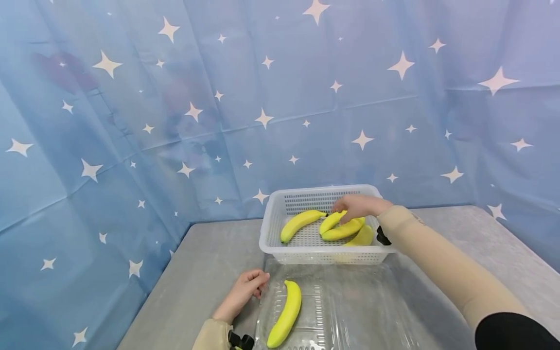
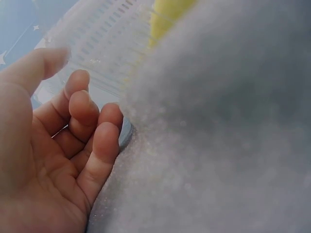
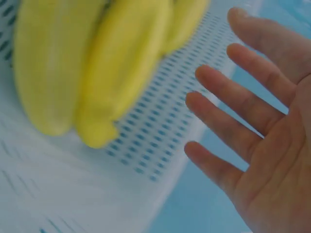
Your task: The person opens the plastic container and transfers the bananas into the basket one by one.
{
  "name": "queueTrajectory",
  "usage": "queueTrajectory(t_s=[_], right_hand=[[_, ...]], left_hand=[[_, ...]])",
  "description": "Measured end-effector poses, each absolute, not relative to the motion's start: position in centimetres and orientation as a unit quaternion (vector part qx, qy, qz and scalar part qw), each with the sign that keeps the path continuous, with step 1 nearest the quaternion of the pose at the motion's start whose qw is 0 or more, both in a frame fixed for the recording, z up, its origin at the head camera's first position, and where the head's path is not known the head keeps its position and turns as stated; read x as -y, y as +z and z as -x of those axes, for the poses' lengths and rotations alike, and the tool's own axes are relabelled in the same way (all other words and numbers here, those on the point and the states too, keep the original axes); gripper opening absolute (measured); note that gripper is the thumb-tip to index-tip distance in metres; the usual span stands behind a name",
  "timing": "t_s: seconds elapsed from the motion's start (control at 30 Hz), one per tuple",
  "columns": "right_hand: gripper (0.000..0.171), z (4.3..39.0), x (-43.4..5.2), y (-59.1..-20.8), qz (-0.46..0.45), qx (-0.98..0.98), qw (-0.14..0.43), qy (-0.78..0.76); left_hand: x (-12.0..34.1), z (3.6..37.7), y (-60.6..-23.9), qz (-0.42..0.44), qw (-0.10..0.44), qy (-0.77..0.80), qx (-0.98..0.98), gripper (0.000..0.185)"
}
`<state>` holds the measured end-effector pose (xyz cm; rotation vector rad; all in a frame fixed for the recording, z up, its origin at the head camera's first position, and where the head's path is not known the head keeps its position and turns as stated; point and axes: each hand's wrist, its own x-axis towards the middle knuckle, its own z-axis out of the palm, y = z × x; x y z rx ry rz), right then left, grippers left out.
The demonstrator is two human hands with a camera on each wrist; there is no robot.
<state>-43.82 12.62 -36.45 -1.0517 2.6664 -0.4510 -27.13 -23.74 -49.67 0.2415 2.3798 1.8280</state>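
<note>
My right hand (image 1: 359,205) reaches into a white slotted plastic basket (image 1: 268,228). Its fingers are spread over yellow bananas (image 1: 348,230) and grip none of them, as the right wrist view shows. Several bananas lie in the basket, with one banana (image 1: 302,225) apart on the left. My left hand (image 1: 244,291) rests by the left edge of a clear plastic clamshell container (image 1: 312,299). Loosely curled fingers (image 2: 104,141) hold nothing in the left wrist view. A single banana (image 1: 286,313) lies lengthwise in the container's left half.
The container's other clear half (image 1: 367,306) spreads to the right, in front of the basket. Both stand on a grey table (image 1: 183,282). A blue curtain with white stars (image 1: 262,73) hangs behind and to the sides.
</note>
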Motion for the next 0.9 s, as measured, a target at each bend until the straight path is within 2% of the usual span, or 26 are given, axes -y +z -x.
queueTrajectory(t_s=[0.4, 0.67, 0.9], right_hand=[[0.041, 39.0, -12.7, -32.5, 0.405, -0.888, 0.059, -0.208], [0.041, 33.4, -11.0, -32.4, 0.474, -0.853, -0.009, -0.216], [0.046, 29.6, -8.6, -33.3, 0.554, -0.8, -0.028, -0.229]], left_hand=[[23.9, 27.0, -49.6, -0.074, 0.06, 0.608, -0.789, 0.036], [23.7, 27.2, -49.8, -0.068, 0.065, 0.603, -0.792, 0.041], [23.6, 27.2, -49.9, -0.068, 0.067, 0.606, -0.79, 0.041]])
